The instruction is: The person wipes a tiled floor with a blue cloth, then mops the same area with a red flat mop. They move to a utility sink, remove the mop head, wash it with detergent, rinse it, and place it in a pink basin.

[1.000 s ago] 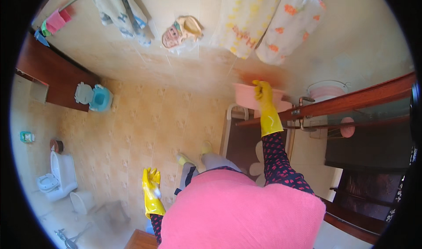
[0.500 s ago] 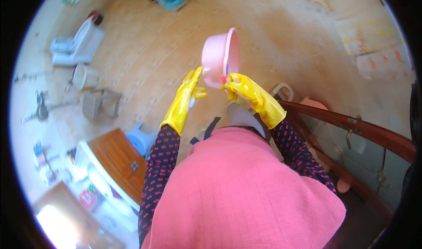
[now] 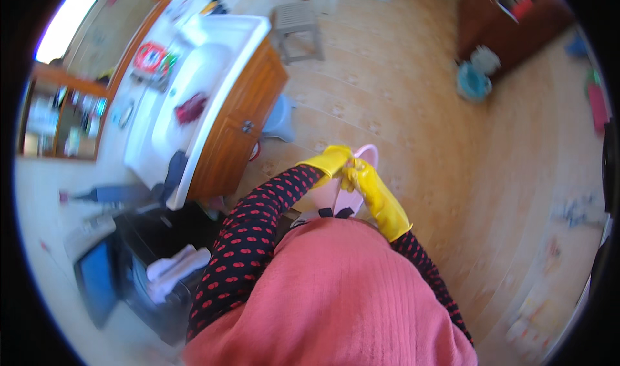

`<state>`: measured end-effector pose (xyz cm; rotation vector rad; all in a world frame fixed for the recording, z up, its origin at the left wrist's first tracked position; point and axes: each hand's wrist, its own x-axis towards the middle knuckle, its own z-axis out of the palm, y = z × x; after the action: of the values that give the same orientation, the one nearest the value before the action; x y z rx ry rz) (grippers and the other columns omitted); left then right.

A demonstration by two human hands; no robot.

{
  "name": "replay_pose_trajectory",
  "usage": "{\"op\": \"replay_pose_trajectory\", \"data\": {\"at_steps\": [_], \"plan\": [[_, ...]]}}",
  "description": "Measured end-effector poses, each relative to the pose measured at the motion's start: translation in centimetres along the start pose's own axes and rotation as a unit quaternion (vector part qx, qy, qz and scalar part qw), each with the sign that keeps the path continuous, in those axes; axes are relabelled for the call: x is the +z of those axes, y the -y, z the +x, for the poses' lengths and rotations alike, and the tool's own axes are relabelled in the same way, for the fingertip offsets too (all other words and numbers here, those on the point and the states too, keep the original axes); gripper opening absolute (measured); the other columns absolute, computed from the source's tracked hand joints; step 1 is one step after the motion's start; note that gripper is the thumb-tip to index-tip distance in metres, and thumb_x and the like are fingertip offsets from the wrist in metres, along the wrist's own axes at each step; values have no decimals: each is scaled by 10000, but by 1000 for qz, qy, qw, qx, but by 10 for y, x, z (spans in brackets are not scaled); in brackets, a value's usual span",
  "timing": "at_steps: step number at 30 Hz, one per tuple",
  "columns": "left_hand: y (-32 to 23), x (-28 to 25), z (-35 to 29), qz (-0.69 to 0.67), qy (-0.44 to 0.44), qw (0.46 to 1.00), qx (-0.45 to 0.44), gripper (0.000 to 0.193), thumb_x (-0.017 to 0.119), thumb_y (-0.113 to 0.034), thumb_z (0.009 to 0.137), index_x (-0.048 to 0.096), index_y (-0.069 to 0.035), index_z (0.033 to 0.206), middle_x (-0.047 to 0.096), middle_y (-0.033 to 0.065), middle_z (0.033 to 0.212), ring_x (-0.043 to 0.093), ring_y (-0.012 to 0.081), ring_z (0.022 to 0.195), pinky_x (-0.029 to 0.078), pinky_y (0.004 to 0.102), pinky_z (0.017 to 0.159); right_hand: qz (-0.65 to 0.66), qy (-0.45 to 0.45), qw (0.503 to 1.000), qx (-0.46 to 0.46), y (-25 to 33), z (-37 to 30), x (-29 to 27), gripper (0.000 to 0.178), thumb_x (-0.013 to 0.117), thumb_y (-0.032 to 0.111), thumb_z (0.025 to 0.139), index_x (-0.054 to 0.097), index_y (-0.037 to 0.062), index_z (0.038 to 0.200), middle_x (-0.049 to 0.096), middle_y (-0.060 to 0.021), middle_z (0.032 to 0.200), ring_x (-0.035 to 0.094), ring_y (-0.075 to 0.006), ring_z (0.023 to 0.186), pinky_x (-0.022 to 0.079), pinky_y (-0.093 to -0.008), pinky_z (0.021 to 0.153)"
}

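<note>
A pink plastic basin [image 3: 325, 198] hangs tilted on its side close in front of my body, with part of its rim [image 3: 369, 152] showing past my hands. My right hand [image 3: 363, 177], in a yellow rubber glove, grips the basin at the rim. Right beside it, my left hand [image 3: 333, 160] wears a matching glove, its fingers bent and meeting the right fingertips. Whatever the left fingers pinch is hidden between the two gloves. Dark sleeves with red dots cover both forearms.
On the left stands a white washbasin [image 3: 213, 50] over a wooden cabinet [image 3: 239, 124], with a dark red cloth [image 3: 191, 108] in it. Nearer is a dark machine [image 3: 155, 224] bearing a pale cloth [image 3: 174, 270]. A grey stool [image 3: 296, 19] and a blue bin [image 3: 473, 84] stand farther off.
My body has turned left, bringing the washbasin and dark machine into view. My left hand has moved from apart to meet my right. The basin has come lower and nearer my body.
</note>
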<state>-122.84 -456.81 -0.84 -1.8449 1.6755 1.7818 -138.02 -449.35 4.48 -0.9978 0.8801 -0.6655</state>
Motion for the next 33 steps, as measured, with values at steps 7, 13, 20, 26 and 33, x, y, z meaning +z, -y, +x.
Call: {"op": "replay_pose_trajectory", "data": {"at_steps": [7,13,20,26,33], "plan": [[22,-28,-9,-92,-156,983,-28,295,642,-249,769,679,-74,1004,683,162,849,660,306,706,517,410,632,-55,109,987,101,7,46,-1,228,582,229,901,625,28,1000,627,-102,658,540,-177,512,433,-273,492],[11,-98,-91,-240,-353,904,-17,383,663,-231,768,657,-76,1118,696,152,973,673,299,826,536,380,743,-157,275,947,55,99,88,32,296,600,192,970,596,-6,1189,668,-82,931,626,-151,786,493,-271,705],[105,-91,-250,-529,-561,597,221,380,671,-94,806,624,-23,1176,689,84,1033,658,189,874,539,337,775,-162,290,936,-115,180,94,55,320,556,172,997,593,11,1272,704,-80,910,593,-93,760,451,-218,671],[210,-64,-354,-507,-743,397,181,369,662,-86,830,596,20,1176,672,120,1063,655,220,978,501,323,891,-198,297,925,-133,180,190,98,409,595,248,982,548,48,1336,713,-95,1025,625,-131,849,480,-241,737],[288,-111,-394,-504,-787,322,155,427,645,-56,832,551,36,1239,649,134,1138,643,229,1014,488,317,913,-418,351,779,-308,156,305,234,590,683,232,867,486,66,1398,616,-203,1271,559,-367,1209,445,-413,1011]]}}
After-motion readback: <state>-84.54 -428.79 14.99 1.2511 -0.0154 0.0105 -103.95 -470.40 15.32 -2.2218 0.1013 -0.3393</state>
